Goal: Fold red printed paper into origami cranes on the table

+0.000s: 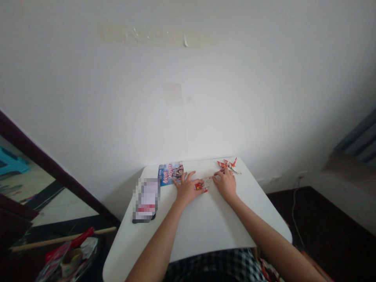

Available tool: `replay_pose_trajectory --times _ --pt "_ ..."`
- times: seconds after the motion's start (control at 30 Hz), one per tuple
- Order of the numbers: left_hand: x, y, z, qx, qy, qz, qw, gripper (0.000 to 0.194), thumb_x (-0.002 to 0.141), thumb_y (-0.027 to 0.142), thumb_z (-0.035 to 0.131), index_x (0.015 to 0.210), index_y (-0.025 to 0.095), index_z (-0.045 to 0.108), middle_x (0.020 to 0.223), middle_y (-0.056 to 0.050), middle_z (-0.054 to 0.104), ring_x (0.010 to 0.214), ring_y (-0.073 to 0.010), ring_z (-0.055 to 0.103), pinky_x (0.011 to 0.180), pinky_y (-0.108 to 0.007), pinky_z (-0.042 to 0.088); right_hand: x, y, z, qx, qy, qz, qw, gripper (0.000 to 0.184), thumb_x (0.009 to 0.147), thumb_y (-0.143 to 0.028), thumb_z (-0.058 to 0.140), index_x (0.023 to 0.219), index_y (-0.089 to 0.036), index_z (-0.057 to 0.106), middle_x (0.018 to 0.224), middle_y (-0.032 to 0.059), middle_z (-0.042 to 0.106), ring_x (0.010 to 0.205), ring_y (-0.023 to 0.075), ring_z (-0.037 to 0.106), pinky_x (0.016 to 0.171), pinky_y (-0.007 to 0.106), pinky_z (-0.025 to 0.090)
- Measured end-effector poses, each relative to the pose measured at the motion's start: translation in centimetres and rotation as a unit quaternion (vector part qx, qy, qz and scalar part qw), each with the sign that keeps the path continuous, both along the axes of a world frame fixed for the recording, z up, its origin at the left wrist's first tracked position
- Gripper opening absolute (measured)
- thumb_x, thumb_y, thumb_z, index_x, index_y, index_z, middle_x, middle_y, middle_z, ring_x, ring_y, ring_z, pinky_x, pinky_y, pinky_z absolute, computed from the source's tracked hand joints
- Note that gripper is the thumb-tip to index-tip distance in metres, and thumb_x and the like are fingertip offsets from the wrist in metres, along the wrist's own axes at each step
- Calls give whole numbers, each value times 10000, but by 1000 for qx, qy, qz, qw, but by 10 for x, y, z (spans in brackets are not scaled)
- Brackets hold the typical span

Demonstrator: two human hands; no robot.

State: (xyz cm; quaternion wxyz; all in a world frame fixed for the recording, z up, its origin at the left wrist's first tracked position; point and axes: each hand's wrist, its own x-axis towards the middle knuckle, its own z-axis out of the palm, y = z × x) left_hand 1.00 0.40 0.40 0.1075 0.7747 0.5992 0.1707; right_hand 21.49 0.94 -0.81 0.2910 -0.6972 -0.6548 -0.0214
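A small red-and-white printed paper (208, 183) lies on the white table between my hands. My left hand (187, 189) holds its left part down with thumb and index finger, while the other fingers are spread towards a flyer. At the paper's upper right corner, my right hand (226, 185) has its fingertips closed on the edge. Just beyond the right hand sits a folded red-and-white paper figure (230, 163) with pointed tips, its lower part partly hidden by the hand.
A blue printed flyer (167, 175) lies at the table's back left. Nearer me is a phone (147, 199) with a blurred screen. The white table (211, 231) stands against a wall. On the floor at left are a wooden stick (104, 230) and a bag of rubbish (72, 260).
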Motion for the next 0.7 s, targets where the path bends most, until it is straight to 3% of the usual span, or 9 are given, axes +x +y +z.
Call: replay_pose_trajectory --times 0.5,0.7 --pt "2 -2 2 2 10 13 1000 402 755 623 753 1131 482 743 1603 41 432 1505 -429 241 1133 -831 27 0 -7 2 -19 20 63 998 169 868 -352 708 1021 -304 761 1231 76 599 1214 275 506 988 421 400" --pt "1 0 -1 -2 6 15 1000 434 749 613 763 1159 474 735 1611 24 421 1513 -419 224 1135 -827 0 -1 -14 1 -41 25 91 995 257 856 -358 712 1108 -315 743 1278 73 591 1250 280 493 1043 458 383"
